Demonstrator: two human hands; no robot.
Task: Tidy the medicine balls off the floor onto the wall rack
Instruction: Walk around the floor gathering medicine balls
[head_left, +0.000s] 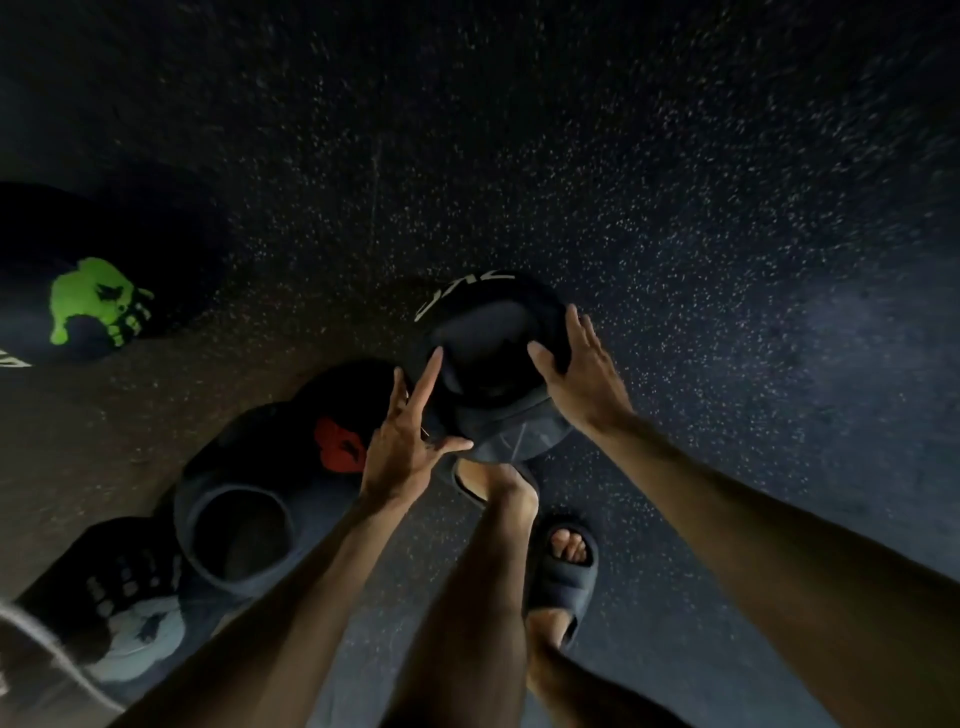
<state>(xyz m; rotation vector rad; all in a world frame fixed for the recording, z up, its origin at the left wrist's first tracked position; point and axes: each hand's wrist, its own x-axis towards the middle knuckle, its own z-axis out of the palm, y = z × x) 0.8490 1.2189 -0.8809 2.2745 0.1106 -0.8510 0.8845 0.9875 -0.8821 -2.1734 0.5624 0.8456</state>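
Observation:
A black medicine ball (493, 358) with pale lettering sits low over the speckled floor, just ahead of my feet. My right hand (576, 364) lies against its right side, fingers spread and thumb pressed on its face. My left hand (410, 436) is at its left edge, fingers straight and splayed, the index fingertip touching the ball. Left of it lies a black ball with a red mark (332, 431). Another black ball with a green mark (98, 291) lies at the far left. No wall rack is in view.
A dark round ball or tub with a recessed face (239, 535) and a black ball with white markings (124, 613) crowd the lower left. My sandalled feet (561, 566) stand just behind the ball. The dark speckled rubber floor (675, 208) stretches ahead and right.

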